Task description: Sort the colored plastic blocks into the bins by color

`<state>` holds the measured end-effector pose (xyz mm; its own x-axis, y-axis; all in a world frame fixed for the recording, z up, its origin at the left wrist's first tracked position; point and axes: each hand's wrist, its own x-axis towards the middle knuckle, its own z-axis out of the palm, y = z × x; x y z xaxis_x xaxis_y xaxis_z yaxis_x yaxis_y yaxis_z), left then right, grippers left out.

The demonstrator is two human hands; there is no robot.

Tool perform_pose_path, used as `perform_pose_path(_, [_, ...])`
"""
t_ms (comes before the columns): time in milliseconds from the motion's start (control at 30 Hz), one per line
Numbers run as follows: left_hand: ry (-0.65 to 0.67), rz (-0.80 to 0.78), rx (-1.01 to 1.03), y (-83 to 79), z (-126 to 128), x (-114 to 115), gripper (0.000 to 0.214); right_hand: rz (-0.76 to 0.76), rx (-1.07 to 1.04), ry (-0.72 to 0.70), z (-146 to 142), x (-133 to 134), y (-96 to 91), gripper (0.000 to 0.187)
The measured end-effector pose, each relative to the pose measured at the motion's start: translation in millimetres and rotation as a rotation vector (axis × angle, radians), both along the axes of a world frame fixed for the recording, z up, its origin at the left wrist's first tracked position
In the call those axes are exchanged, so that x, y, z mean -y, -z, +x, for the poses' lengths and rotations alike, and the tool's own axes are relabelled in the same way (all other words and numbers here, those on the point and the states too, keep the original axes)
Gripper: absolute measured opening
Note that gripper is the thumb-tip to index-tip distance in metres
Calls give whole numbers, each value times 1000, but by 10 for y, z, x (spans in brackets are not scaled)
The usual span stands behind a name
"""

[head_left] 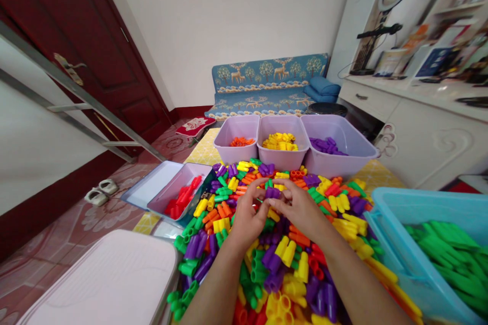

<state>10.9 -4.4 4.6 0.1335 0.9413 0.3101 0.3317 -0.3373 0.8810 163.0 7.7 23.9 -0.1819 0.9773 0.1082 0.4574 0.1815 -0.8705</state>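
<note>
Over a heap of colourful plastic building blocks [224, 223], both hands meet near the middle of the table. A small purple building block [272, 193] is between their fingertips. My left hand [249, 210] is closed, its thumb and curled fingers at the left side of the block. My right hand [299, 205] pinches the block from the right with thumb and forefinger. The fingers partly cover the block. Loose yellow, green, orange, red and purple blocks made of short joined tubes lie under and around both hands.
Behind the heap stand three lilac bins, with orange [234, 155], yellow [284, 161] and purple [343, 165] blocks. Red blocks fill part of a box [156, 203] at left. A blue tub [396, 249] of green blocks stands right; a pale lid [110, 279] lies front left.
</note>
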Motion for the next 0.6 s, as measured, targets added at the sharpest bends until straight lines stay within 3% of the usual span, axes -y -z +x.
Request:
perform_pose_path(167, [-17,33,-36,-21,26,8,45,36,117,1,44,-16,0,21])
perform_pose_path(267, [-247,84,-268,-59,-16,10,27,46,223,59,84,-25,-13,23])
perform_pose_path(367, [-534,88,-574,-117,-107,18,39,33,376,84,117,-16,-44,24])
perform_pose_path(433, [-630,35,-729,-158,-165,21,46,2,427,62,127,3,-80,19])
perform_pose_path(500, [-639,-27,-826,-201,-201,22,48,-23,445,26,128,30,-122,15])
perform_pose_path(600, [-546,-97,-862,-273,-227,30,47,-22,487,-42,121,71,-163,24])
